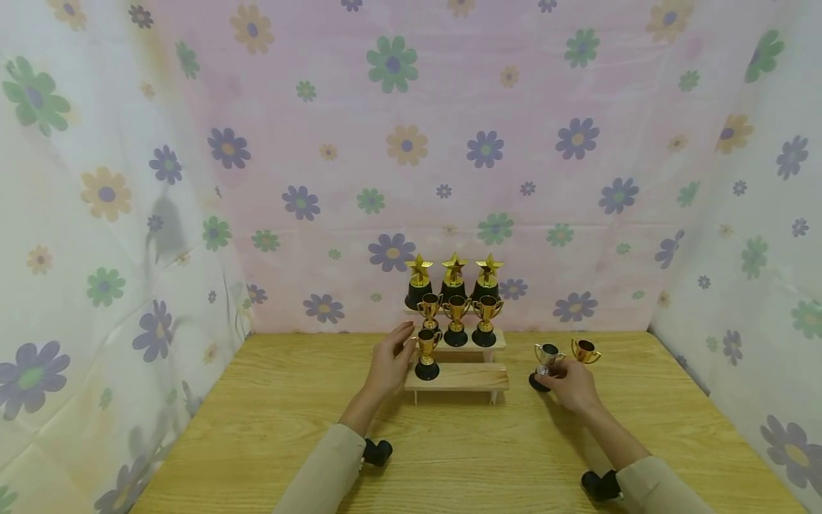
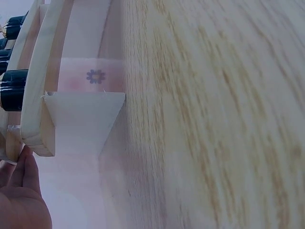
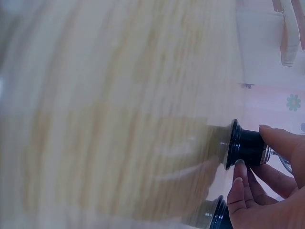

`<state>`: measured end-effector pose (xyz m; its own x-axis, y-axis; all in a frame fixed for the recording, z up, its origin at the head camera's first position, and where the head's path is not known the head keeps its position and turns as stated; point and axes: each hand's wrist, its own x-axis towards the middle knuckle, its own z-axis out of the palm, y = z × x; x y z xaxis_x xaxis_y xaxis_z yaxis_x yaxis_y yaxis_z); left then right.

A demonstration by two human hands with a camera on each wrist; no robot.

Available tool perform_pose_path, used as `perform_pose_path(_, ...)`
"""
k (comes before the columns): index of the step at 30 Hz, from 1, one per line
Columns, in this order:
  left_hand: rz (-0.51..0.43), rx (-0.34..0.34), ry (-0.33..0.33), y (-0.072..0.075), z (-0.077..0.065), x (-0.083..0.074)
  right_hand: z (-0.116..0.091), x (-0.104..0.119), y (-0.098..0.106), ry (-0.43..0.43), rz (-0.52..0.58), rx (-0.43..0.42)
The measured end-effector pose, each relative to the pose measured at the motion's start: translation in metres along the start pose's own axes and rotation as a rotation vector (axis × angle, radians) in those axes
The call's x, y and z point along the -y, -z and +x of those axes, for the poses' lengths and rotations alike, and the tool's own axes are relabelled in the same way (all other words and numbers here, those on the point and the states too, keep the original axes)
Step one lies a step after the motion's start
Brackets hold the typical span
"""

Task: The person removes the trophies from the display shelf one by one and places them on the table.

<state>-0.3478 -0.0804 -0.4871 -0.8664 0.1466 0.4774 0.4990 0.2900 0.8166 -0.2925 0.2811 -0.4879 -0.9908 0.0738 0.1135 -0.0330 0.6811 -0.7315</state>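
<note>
My right hand (image 1: 574, 387) pinches a small silver trophy cup (image 1: 548, 355) by its black base (image 3: 249, 147), low over the table; whether the base touches the wood I cannot tell. Just behind that hand stands a gold trophy cup (image 1: 585, 350), its lower part hidden in the head view. On the left, my left hand (image 1: 389, 363) is at the left end of a stepped wooden stand (image 1: 472, 376), fingers fairly straight and close to its edge (image 2: 40, 138). Beside those fingers, a gold cup (image 1: 427, 353) stands upright on the lowest step.
Three gold cups (image 1: 456, 318) line the middle step, and three star trophies (image 1: 454, 275) with black bases the top one. The stand sits on a wood-grain table (image 1: 289, 400) before flowered cloth walls (image 1: 411, 143).
</note>
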Motion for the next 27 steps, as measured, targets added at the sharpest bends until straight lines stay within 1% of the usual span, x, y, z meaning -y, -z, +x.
perform_pose_path(8,-0.014,-0.013,-0.002,-0.001,0.0,0.001,0.0,0.001,0.003,0.004,0.008,0.023)
perform_pose_path(14,-0.001,-0.004,-0.007,0.0,0.0,0.002,0.001,-0.001,0.002,0.015,0.001,0.021)
perform_pose_path(20,0.014,-0.005,-0.003,0.001,-0.002,0.0,-0.003,-0.003,0.005,0.029,-0.009,0.033)
perform_pose_path(27,0.013,-0.005,-0.024,0.001,-0.001,0.0,-0.009,-0.009,0.013,0.036,-0.03,0.055)
